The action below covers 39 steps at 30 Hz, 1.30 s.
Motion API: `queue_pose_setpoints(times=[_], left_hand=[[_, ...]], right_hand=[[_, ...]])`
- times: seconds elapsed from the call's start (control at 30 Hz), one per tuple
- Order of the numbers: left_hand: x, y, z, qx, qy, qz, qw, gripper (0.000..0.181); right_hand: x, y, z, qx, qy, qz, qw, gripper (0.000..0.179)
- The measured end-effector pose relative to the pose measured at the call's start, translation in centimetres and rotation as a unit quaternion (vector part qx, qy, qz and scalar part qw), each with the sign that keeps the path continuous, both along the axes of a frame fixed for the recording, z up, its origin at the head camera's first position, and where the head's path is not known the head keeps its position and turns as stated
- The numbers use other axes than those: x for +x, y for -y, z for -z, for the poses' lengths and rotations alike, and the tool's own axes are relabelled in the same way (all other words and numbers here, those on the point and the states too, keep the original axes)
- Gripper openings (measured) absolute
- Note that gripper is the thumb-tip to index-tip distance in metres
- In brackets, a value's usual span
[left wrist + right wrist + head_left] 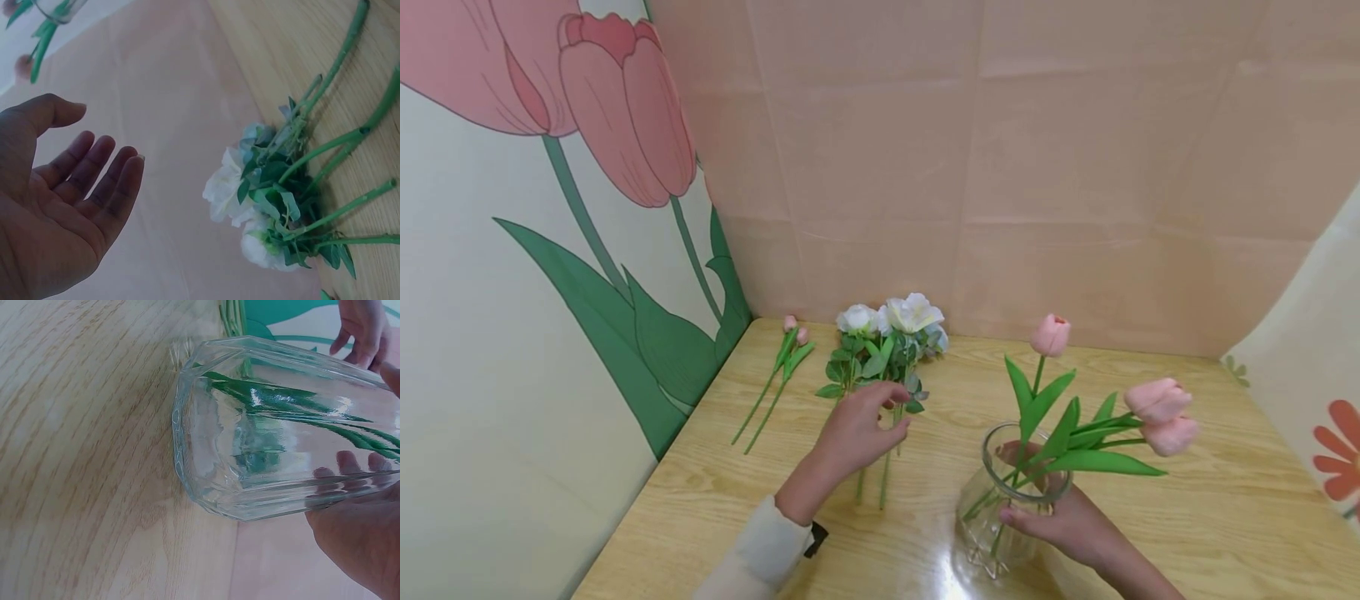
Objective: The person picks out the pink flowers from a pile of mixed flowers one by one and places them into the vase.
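Note:
Several pink tulips with green leaves lean in a clear glass vase; one stands upright and the others tilt right. My right hand grips the vase's side, thumb on the near face and fingers behind the glass. In the right wrist view the stems show through the vase, whose base is close to the wooden table; whether it touches, I cannot tell. Over the stems of some white flowers hovers my left hand, fingers loosely bent. The left wrist view shows this hand holding nothing, apart from the white flowers.
Two pink tulips with thin stems lie at the table's back left. The wooden table meets a plain pinkish backdrop behind and a tulip-printed panel on the left. A flower-printed panel borders the right.

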State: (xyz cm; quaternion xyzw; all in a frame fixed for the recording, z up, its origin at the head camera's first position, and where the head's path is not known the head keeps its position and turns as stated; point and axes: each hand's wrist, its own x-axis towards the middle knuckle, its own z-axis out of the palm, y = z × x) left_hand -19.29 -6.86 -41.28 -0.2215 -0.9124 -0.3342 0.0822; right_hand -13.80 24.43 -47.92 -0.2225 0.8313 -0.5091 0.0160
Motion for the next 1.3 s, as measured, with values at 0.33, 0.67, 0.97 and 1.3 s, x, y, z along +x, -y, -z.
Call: queue_pose_setpoints(times=[0.33,0.67,0.97,1.3], left_hand=[[-0.9,1.7,0.8,-0.001,0.002,-0.020,0.9998,0.027],[-1.8,3.2,1.6,0.001,0.016,-0.036,0.9992,0.023],[-2.7,4.2,2.3,-0.006,0.033,-0.064,0.9974,0.023],[-3.4,5.7,2.9,-0.017,0.025,-0.088,0.9957,0.022]], right_hand=[[0.0,0.0,-0.1,0.004,-0.001,0.002,1.0000,0.069],[0.0,0.0,0.1,0.008,-0.006,0.003,0.9999,0.070],[0.1,0.1,0.0,0.014,-0.001,0.007,0.9999,0.069],[0.1,0.1,-0.1,0.012,0.000,0.007,0.9999,0.070]])
